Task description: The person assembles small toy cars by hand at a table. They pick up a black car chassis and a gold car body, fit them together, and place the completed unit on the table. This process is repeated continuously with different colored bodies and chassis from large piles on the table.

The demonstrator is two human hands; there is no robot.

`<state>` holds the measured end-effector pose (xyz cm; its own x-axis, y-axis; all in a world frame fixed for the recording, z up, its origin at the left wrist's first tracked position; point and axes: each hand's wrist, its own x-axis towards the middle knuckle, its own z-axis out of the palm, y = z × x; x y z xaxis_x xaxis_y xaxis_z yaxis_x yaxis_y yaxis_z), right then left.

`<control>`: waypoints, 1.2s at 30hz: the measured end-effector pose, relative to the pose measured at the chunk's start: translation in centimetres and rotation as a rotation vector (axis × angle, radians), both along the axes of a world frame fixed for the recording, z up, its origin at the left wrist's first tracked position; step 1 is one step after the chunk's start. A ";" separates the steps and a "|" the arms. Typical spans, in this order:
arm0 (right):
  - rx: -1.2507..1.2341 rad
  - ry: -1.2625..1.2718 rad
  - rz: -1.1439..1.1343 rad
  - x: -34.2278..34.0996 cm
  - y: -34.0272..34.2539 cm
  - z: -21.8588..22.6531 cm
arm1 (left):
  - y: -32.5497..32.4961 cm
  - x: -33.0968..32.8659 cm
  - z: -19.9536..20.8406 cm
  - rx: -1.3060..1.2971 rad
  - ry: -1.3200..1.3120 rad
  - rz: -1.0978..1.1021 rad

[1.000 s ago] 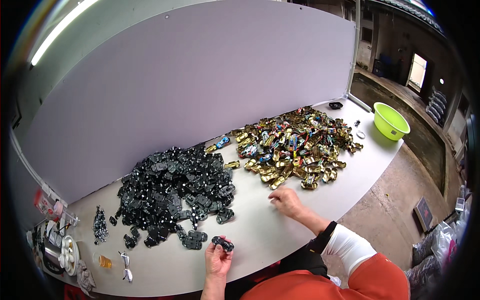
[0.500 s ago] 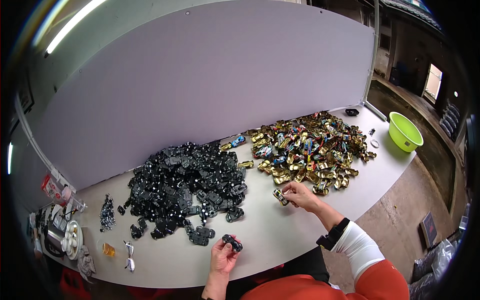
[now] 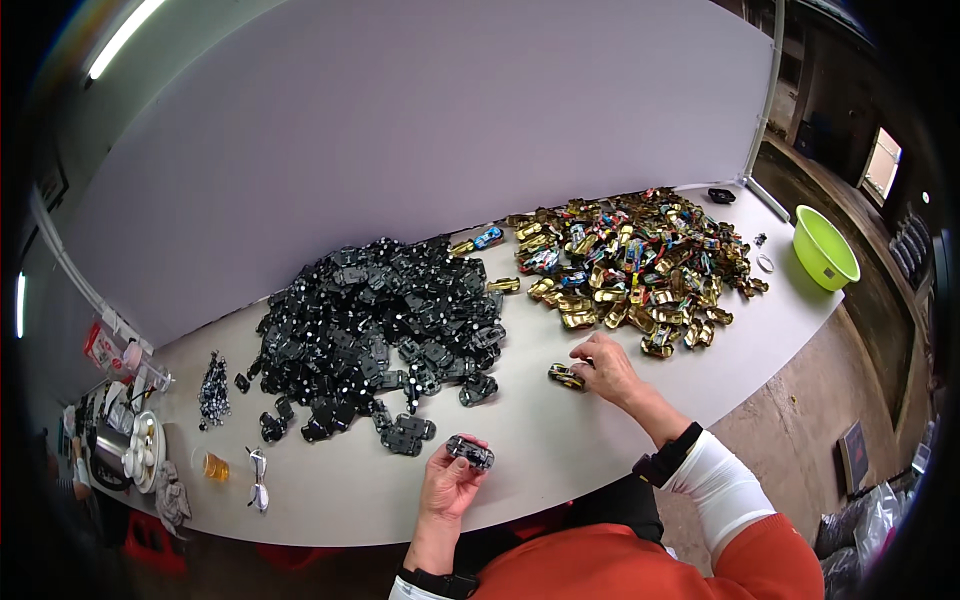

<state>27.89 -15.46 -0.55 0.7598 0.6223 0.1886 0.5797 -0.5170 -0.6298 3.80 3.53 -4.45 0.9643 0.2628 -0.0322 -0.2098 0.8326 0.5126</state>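
Observation:
Near the front edge of the table, my left hand [image 3: 446,488] is closed round a black toy car chassis [image 3: 470,454]. My right hand [image 3: 612,372], farther right, pinches a gold and black toy car body [image 3: 567,376] low over the tabletop, partly hidden by the fingers. A large heap of black toy car chassis [image 3: 365,320] lies ahead of my left hand. Beyond my right hand spreads a pile of gold and multicoloured toy car bodies [image 3: 635,265]. Between the piles, a single gold car body [image 3: 504,285] and a blue one [image 3: 488,237] lie apart.
A lime green basin [image 3: 825,250] stands at the table's right end. On the left are a small heap of shiny parts [image 3: 214,390], a glass of amber drink [image 3: 215,466], eyeglasses [image 3: 258,480], a cloth [image 3: 171,493] and a tray of cups [image 3: 145,452]. A grey panel [image 3: 420,110] runs behind.
The view has shifted a little. My right hand has lowered and turned the gold car body sideways near the tabletop. My left hand has tilted the black chassis, still in its grip.

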 end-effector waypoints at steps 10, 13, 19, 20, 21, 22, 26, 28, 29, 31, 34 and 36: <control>-0.097 -0.002 0.096 -1.2 1.7 0.7 | 1.0 -2.0 1.8 0.085 -0.096 0.087; 0.055 0.036 -0.033 -0.4 -0.5 0.2 | 0.6 -2.0 1.2 0.015 -0.061 0.142; 0.074 0.116 -0.144 1.3 -3.5 -0.7 | -0.2 -0.9 0.5 -0.005 -0.017 0.068; 0.076 0.128 -0.094 1.1 -3.3 -0.9 | -0.4 -0.7 0.8 0.002 -0.014 0.064; 0.053 0.095 -0.060 0.9 -2.8 -0.8 | -0.4 -0.3 0.6 0.011 -0.034 0.038; 0.031 0.064 -0.022 0.3 -2.2 -0.2 | -0.3 -0.2 0.7 0.010 -0.033 0.032; -0.153 -0.094 0.077 -1.8 0.2 1.9 | -0.3 -0.9 2.4 0.041 -0.007 0.068; -0.225 -0.138 0.121 -2.1 0.7 2.0 | 0.2 -1.5 3.0 0.038 -0.055 0.073; -0.258 -0.150 0.140 -1.9 0.7 1.9 | 0.4 -1.7 3.3 0.052 -0.067 0.086; -0.283 -0.154 0.136 -1.9 1.1 1.6 | 0.9 -2.3 3.8 0.049 -0.088 0.085; -0.273 -0.111 0.152 -2.1 1.2 2.0 | 1.5 -2.8 3.5 0.061 -0.113 0.097; -0.250 -0.071 0.156 -2.4 1.4 2.2 | 1.7 -3.0 3.6 0.056 -0.111 0.122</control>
<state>25.50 -14.08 1.67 0.6416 0.7643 0.0647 0.7026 -0.5518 -0.4493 0.75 5.27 -0.81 0.9220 0.3764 0.0908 -0.3654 0.7684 0.5254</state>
